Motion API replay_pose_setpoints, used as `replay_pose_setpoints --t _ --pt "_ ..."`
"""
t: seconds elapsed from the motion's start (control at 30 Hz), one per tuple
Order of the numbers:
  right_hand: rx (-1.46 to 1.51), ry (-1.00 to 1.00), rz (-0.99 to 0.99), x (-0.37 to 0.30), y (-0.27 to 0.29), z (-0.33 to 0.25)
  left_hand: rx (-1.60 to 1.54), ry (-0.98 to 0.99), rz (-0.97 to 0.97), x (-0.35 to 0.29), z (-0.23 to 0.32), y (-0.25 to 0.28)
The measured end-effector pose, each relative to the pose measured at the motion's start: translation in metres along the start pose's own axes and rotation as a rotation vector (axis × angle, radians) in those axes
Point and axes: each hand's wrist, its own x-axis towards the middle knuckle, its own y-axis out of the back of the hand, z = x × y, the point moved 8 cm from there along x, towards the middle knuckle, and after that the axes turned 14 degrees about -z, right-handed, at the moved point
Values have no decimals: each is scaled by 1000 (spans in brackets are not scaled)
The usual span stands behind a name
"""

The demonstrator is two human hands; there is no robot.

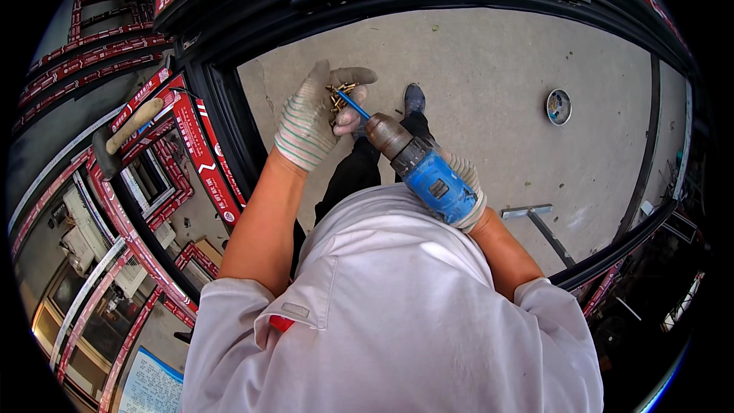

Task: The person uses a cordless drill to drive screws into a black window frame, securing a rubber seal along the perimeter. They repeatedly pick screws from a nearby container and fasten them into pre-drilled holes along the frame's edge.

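My left hand, in a whitish work glove with green stripes at the cuff, cups a small heap of brass-coloured screws in its palm, thumb and fingers curved around them. My right hand, gloved too, grips a blue power drill, whose body hides most of its fingers. From the drill's dark chuck a long blue driver bit points up and left. The bit's tip reaches in among the screws; whether one sits on it I cannot tell.
A large dark frame surrounds the concrete floor where I stand. On the floor are a metal bowl of small parts and a T-shaped metal piece. Leftward, a wooden-handled hammer rests on red-taped frames. A printed sheet lies lower left.
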Motion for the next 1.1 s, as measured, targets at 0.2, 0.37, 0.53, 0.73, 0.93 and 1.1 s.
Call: replay_pose_setpoints --t 0.2,0.37,0.53,0.73,0.93,1.1 --pt "152 24 -6 0 -3 8 36 24 41 -1 3 0" --pt "188 37 -33 3 -5 14 51 61 30 0 5 1" --pt "149 101 -31 6 -1 1 107 164 15 0 8 10" --pt "-11 150 -14 8 0 -5 257 227 47 1 13 11" --pt "-88 134 -22 12 -1 -5 334 259 -8 2 16 10" --pt "-96 -93 -116 17 -11 22 352 277 23 6 21 14"
